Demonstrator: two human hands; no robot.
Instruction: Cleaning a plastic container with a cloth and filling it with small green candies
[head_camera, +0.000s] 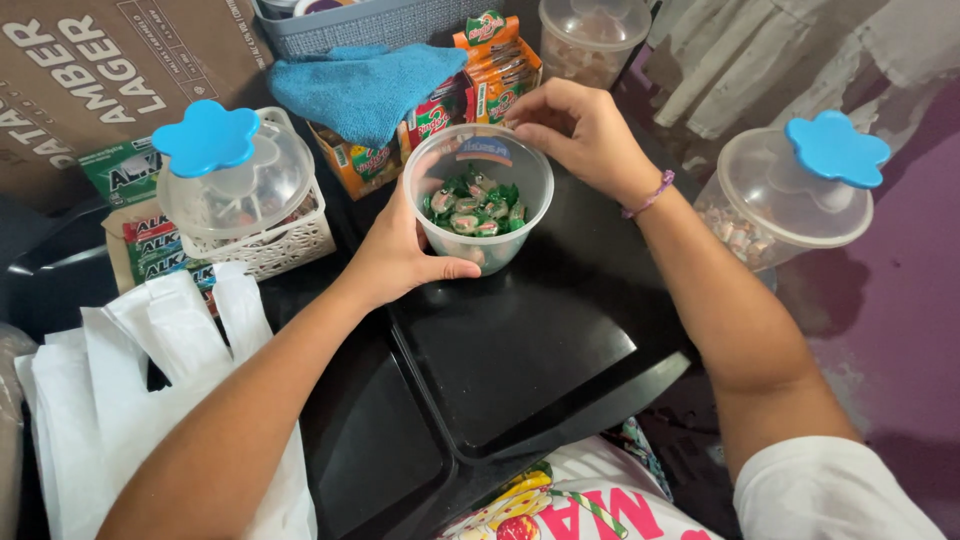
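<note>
My left hand (397, 252) wraps around a clear plastic jar (520, 185) that stands open on a black tray (520, 350). Several green-wrapped candies (473, 207) lie at the jar's bottom. My right hand (580, 130) rests on the jar's far rim with the fingers curled together; whether it holds anything I cannot tell. A thin pink bracelet (652, 195) circles my right wrist.
Two clear jars with blue flower-shaped lids stand at left (232, 170) and right (790, 190); the left one sits in a white basket. Candy boxes (480, 70) and a blue cloth (365, 85) lie behind. White plastic bags (130, 370) lie at the lower left.
</note>
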